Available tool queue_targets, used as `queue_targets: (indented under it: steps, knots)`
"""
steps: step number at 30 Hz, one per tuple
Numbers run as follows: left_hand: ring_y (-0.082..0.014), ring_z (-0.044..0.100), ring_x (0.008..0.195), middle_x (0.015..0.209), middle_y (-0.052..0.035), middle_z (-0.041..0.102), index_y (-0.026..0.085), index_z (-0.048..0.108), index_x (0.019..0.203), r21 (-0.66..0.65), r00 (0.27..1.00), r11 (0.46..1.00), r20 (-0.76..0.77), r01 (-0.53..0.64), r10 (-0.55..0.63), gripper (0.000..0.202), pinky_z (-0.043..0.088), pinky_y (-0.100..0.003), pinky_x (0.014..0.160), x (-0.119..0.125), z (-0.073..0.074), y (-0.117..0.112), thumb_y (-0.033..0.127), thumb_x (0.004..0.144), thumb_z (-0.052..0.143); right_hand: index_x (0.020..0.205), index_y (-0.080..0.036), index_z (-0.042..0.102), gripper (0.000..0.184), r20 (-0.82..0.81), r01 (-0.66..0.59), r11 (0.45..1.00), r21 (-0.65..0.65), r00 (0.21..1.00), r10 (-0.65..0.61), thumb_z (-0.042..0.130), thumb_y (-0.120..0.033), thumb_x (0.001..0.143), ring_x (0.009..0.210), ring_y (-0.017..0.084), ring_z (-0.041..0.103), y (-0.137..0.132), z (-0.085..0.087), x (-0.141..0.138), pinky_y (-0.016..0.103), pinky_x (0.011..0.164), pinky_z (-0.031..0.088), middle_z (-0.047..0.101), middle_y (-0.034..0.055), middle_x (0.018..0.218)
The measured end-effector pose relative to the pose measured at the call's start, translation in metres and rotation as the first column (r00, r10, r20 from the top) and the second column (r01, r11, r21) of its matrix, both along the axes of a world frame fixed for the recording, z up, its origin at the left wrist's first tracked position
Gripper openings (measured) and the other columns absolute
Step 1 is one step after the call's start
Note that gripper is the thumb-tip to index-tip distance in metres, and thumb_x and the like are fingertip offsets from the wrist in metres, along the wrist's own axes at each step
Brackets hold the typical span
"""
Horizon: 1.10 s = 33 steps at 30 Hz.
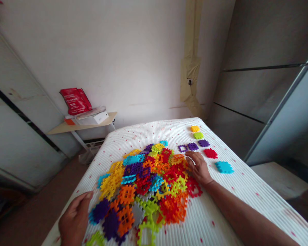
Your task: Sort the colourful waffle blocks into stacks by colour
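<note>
A heap of flat plastic waffle tiles point(146, 184) in many colours lies on a white ribbed table cover point(220, 205). My right hand point(199, 167) rests at the heap's right edge, fingers bent down onto the red and orange tiles. My left hand point(75, 218) lies at the heap's near left edge with its fingers curled, beside purple and blue tiles. Sorted apart at the far right are a yellow tile point(195, 128), a green tile point(198, 135), purple tiles point(192, 147), a red tile point(210, 153) and a blue tile point(224, 167).
A small beige shelf point(66, 128) against the back wall carries a white box point(92, 118) and a red packet point(75, 100). Grey panels stand to the left and right. The floor drops away left of the table.
</note>
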<state>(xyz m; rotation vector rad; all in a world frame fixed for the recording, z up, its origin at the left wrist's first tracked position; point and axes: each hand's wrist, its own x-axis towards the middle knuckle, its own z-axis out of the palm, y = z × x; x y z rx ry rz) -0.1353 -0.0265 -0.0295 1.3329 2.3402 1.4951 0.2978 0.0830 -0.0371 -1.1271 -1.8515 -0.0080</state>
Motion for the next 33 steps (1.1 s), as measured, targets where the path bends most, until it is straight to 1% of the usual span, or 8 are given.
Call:
queue_targets:
  steps: [2, 7, 10, 12, 15, 22, 26, 33]
  knots:
    - [-0.0254, 0.064, 0.089, 0.088, -0.0030, 0.071, 0.019, 0.066, 0.084, -0.017, 0.996, 0.996, 0.018, 0.087, -0.086, 0.033, 0.049, -0.038, 0.087, 0.022, 0.017, 0.008, 0.048, 0.071, 0.055, 0.107, -0.022, 0.061, 0.030, 0.009, -0.009, 1.000, 0.011, 1.000, 0.009, 0.036, -0.031, 0.093, 0.092, 0.024, 0.059, 0.007, -0.001, 0.000, 0.042, 0.082, 0.048, 0.065, 0.0094, 0.099]
    - [-0.0189, 0.064, 0.081, 0.082, -0.0022, 0.070, 0.019, 0.067, 0.080, 0.040, 0.935, 0.939, -0.114, 0.343, -0.337, 0.028, 0.049, -0.029, 0.080, 0.075, 0.058, 0.043, 0.042, 0.076, 0.052, 0.100, -0.021, 0.062, 0.027, -0.004, -0.033, 0.999, 0.009, 0.999, 0.033, 0.038, -0.031, 0.092, 0.087, 0.023, 0.060, 0.015, -0.006, 0.000, 0.039, 0.078, 0.050, 0.065, 0.0088, 0.093]
    - [-0.0168, 0.063, 0.083, 0.084, -0.0030, 0.069, 0.018, 0.067, 0.083, 0.028, 0.862, 0.882, -0.228, 0.470, -0.452, 0.027, 0.048, -0.026, 0.079, 0.091, 0.074, 0.070, 0.037, 0.081, 0.048, 0.096, -0.020, 0.061, 0.023, -0.012, -0.051, 0.999, 0.007, 0.999, 0.051, 0.041, -0.030, 0.091, 0.086, 0.023, 0.059, 0.016, -0.009, 0.002, 0.039, 0.077, 0.050, 0.065, 0.0086, 0.091]
    - [-0.0160, 0.063, 0.086, 0.087, -0.0039, 0.069, 0.017, 0.067, 0.085, -0.084, 0.815, 0.856, -0.270, 0.510, -0.512, 0.027, 0.048, -0.025, 0.080, 0.093, 0.079, 0.087, 0.033, 0.082, 0.045, 0.094, -0.020, 0.061, 0.022, -0.009, -0.054, 0.998, 0.009, 0.998, 0.055, 0.041, -0.031, 0.091, 0.084, 0.023, 0.060, 0.017, -0.011, 0.003, 0.038, 0.076, 0.050, 0.065, 0.0083, 0.090]
    - [-0.0156, 0.062, 0.094, 0.098, -0.0051, 0.069, 0.018, 0.067, 0.094, -0.302, 0.775, 0.832, -0.314, 0.466, -0.548, 0.028, 0.046, -0.025, 0.084, 0.089, 0.076, 0.111, 0.026, 0.082, 0.043, 0.092, -0.020, 0.061, 0.022, -0.011, -0.054, 0.999, 0.007, 0.998, 0.054, 0.042, -0.032, 0.090, 0.082, 0.022, 0.061, 0.018, -0.011, 0.005, 0.037, 0.074, 0.051, 0.066, 0.0081, 0.087]
    - [-0.0248, 0.059, 0.101, 0.099, -0.0094, 0.069, 0.020, 0.069, 0.089, -0.486, 0.810, 0.827, -0.342, 0.281, -0.476, 0.023, 0.043, -0.033, 0.087, 0.085, 0.050, 0.136, 0.025, 0.071, 0.057, 0.089, -0.020, 0.062, 0.025, -0.031, -0.052, 0.998, -0.037, 0.998, 0.050, 0.041, -0.035, 0.090, 0.077, 0.021, 0.062, 0.020, -0.014, 0.005, 0.034, 0.069, 0.051, 0.066, 0.0079, 0.083]
    - [-0.0252, 0.060, 0.096, 0.095, -0.0106, 0.069, 0.018, 0.069, 0.083, -0.515, 0.840, 0.818, -0.301, 0.254, -0.451, 0.021, 0.042, -0.032, 0.084, 0.085, 0.041, 0.144, 0.026, 0.068, 0.059, 0.087, -0.019, 0.063, 0.026, -0.042, -0.046, 0.996, -0.075, 0.998, 0.043, 0.041, -0.034, 0.090, 0.077, 0.020, 0.062, 0.020, -0.013, 0.004, 0.032, 0.070, 0.051, 0.066, 0.0073, 0.082]
    - [-0.0199, 0.063, 0.075, 0.075, -0.0017, 0.068, 0.020, 0.062, 0.076, -0.434, 0.883, 0.825, -0.122, 0.363, -0.453, 0.018, 0.045, -0.026, 0.068, 0.075, 0.029, 0.153, 0.031, 0.062, 0.060, 0.088, -0.020, 0.065, 0.029, -0.013, -0.030, 0.991, -0.128, 1.000, 0.028, 0.040, -0.034, 0.090, 0.075, 0.019, 0.060, 0.013, -0.002, 0.002, 0.031, 0.067, 0.051, 0.065, 0.0078, 0.081]
